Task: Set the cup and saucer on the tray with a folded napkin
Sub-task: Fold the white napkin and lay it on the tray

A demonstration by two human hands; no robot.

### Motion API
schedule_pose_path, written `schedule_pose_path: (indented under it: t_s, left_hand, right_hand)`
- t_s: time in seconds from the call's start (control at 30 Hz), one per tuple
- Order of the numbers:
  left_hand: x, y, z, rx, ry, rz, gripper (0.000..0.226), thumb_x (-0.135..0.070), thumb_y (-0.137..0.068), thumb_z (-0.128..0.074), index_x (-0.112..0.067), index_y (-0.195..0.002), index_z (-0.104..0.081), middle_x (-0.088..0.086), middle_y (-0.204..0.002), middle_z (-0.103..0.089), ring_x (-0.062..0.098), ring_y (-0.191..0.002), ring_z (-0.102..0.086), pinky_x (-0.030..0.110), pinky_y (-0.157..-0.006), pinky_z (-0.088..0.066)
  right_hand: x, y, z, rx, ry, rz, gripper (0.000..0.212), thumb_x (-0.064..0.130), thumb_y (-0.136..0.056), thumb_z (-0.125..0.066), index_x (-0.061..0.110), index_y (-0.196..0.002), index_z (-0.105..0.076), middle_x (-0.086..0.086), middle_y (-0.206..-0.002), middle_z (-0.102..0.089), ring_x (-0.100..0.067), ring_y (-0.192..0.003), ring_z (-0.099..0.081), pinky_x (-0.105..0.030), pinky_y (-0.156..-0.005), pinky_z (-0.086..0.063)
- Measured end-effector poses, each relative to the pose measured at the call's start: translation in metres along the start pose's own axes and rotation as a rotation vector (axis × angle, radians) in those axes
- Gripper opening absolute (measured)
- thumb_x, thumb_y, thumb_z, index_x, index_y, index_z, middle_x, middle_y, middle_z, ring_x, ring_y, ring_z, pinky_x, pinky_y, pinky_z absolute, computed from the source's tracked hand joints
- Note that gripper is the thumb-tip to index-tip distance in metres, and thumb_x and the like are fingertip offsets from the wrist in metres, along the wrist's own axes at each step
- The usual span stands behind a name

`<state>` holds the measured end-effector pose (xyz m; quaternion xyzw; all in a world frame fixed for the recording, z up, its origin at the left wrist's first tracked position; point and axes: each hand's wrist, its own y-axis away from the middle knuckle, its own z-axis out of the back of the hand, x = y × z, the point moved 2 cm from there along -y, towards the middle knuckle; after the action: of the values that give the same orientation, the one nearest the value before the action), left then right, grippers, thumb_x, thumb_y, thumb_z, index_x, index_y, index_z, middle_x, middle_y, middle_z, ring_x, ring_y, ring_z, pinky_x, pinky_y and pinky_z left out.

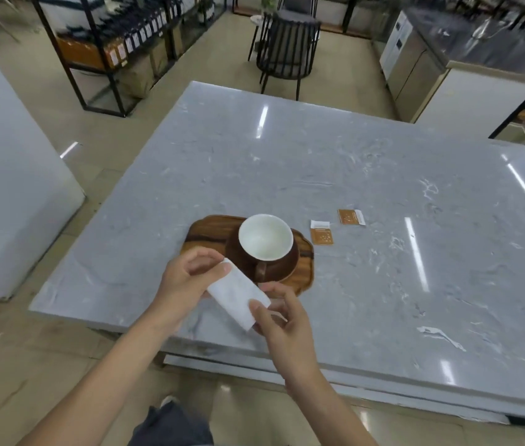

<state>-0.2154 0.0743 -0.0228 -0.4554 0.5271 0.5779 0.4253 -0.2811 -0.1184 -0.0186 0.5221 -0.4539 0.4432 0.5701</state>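
On the far left a white wall point(13, 175) stands on the tiled floor, with a black shelf rack point(119, 43) of bottles behind it. The grey marble table point(367, 188) fills the middle of the view.

Near the table's front left edge lies the wooden tray point(204, 228), its left part bare. The left hand point(187, 281) hovers over the tray's near left corner — its grip is closed on one end of the napkin point(238, 296), thumb on top and the other fingers curled beneath. The napkin is white, folded into a narrow strip, and is held in the air slanting from the left hand down to the right hand, just in front of the tray.

On the right half of the tray sits the brown saucer point(290, 265), and on it stands the cup point(266, 241), upright, brown outside and white inside, its handle pointing toward the person.

The right hand point(286, 323) pinches the napkin's lower end between thumb and fingertips, over the table's front edge.

Just right of the tray two small orange-and-white packets point(321, 235) lie flat on the table — the second packet point(351, 217) a little farther back and right. A dark chair point(286, 49) stands beyond the table, and a steel counter point(447, 53) at the far right.
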Motion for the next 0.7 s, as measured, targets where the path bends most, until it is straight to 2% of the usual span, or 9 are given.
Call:
schedule_pose_path:
  t_s: [0.07, 0.13, 0.23, 0.33, 0.43, 0.47, 0.57, 0.63, 0.7]
  left_hand:
    - [-0.002, -0.02, 0.019, 0.034, -0.077, -0.044, 0.012, -0.024, -0.082, -0.083, -0.028, -0.091, -0.076, -0.006, -0.096, -0.078, 0.007, -0.088, -0.073, 0.02, -0.065, -0.055]
    - [-0.006, -0.036, 0.028, 0.058, -0.099, -0.102, 0.011, -0.015, -0.082, -0.082, -0.024, -0.088, -0.078, -0.006, -0.09, -0.079, 0.003, -0.084, -0.072, 0.014, -0.068, -0.054]
    - [-0.01, -0.064, 0.043, 0.106, -0.15, -0.145, 0.012, -0.005, -0.083, -0.079, -0.017, -0.086, -0.078, -0.006, -0.085, -0.079, 0.001, -0.082, -0.071, 0.008, -0.074, -0.051]
    - [-0.012, -0.093, 0.051, 0.187, -0.26, -0.143, 0.014, -0.006, -0.087, -0.075, -0.018, -0.092, -0.079, -0.004, -0.095, -0.079, 0.0, -0.089, -0.071, 0.008, -0.08, -0.05]
    - [-0.015, -0.116, 0.051, 0.28, -0.398, -0.168, 0.016, -0.012, -0.091, -0.071, -0.019, -0.103, -0.08, -0.004, -0.104, -0.079, 0.006, -0.099, -0.071, 0.022, -0.092, -0.053]
    - [-0.016, -0.122, 0.05, 0.306, -0.443, -0.193, 0.018, -0.013, -0.091, -0.071, -0.019, -0.105, -0.08, -0.005, -0.106, -0.079, 0.006, -0.102, -0.071, 0.022, -0.093, -0.052]
    - [-0.018, -0.134, 0.043, 0.342, -0.56, -0.309, 0.022, -0.011, -0.089, -0.073, -0.019, -0.109, -0.079, -0.008, -0.109, -0.078, 0.001, -0.105, -0.069, 0.005, -0.089, -0.046]
    - [-0.019, -0.137, 0.041, 0.355, -0.588, -0.377, 0.026, -0.01, -0.087, -0.074, -0.02, -0.111, -0.078, -0.008, -0.111, -0.077, 0.002, -0.106, -0.068, 0.0, -0.089, -0.042]
    - [-0.019, -0.138, 0.04, 0.379, -0.677, -0.527, 0.027, -0.01, -0.088, -0.074, -0.019, -0.112, -0.079, -0.005, -0.113, -0.077, 0.01, -0.107, -0.067, 0.008, -0.093, -0.042]
  right_hand:
    - [-0.003, -0.006, -0.029, -0.03, 0.095, 0.085, 0.015, 0.028, -0.098, -0.069, 0.035, -0.111, -0.067, 0.012, -0.098, -0.069, -0.011, -0.082, -0.07, -0.033, -0.067, -0.061]
    - [-0.008, -0.009, -0.046, -0.054, 0.185, 0.142, 0.015, 0.03, -0.1, -0.065, 0.038, -0.112, -0.067, 0.013, -0.098, -0.069, -0.01, -0.078, -0.068, -0.017, -0.062, -0.051]
    - [-0.013, -0.016, -0.077, -0.128, 0.261, 0.176, 0.021, 0.025, -0.098, -0.067, 0.033, -0.118, -0.067, 0.008, -0.119, -0.062, -0.006, -0.098, -0.067, -0.01, -0.076, -0.052]
    - [-0.015, -0.027, -0.101, -0.184, 0.337, 0.225, 0.032, 0.022, -0.096, -0.07, 0.023, -0.127, -0.062, 0.005, -0.128, -0.051, -0.003, -0.113, -0.058, -0.015, -0.086, -0.055]
    - [-0.019, -0.038, -0.117, -0.272, 0.505, 0.265, 0.038, 0.027, -0.097, -0.067, 0.018, -0.133, -0.057, 0.001, -0.134, -0.045, -0.002, -0.113, -0.055, -0.023, -0.091, -0.057]
    - [-0.02, -0.042, -0.121, -0.298, 0.595, 0.255, 0.039, 0.032, -0.097, -0.065, 0.02, -0.133, -0.056, 0.001, -0.136, -0.043, -0.005, -0.108, -0.057, -0.024, -0.087, -0.058]
    - [-0.02, -0.049, -0.13, -0.375, 0.869, 0.24, 0.037, 0.043, -0.096, -0.059, 0.025, -0.128, -0.057, -0.001, -0.135, -0.045, -0.018, -0.1, -0.061, -0.03, -0.074, -0.059]
    - [-0.024, -0.051, -0.131, -0.43, 0.981, 0.305, 0.036, 0.041, -0.095, -0.058, 0.021, -0.125, -0.062, -0.006, -0.131, -0.051, -0.024, -0.104, -0.057, -0.036, -0.08, -0.056]
    - [-0.029, -0.051, -0.131, -0.442, 1.04, 0.392, 0.032, 0.034, -0.098, -0.059, 0.017, -0.124, -0.066, -0.008, -0.131, -0.059, -0.027, -0.11, -0.056, -0.039, -0.088, -0.053]
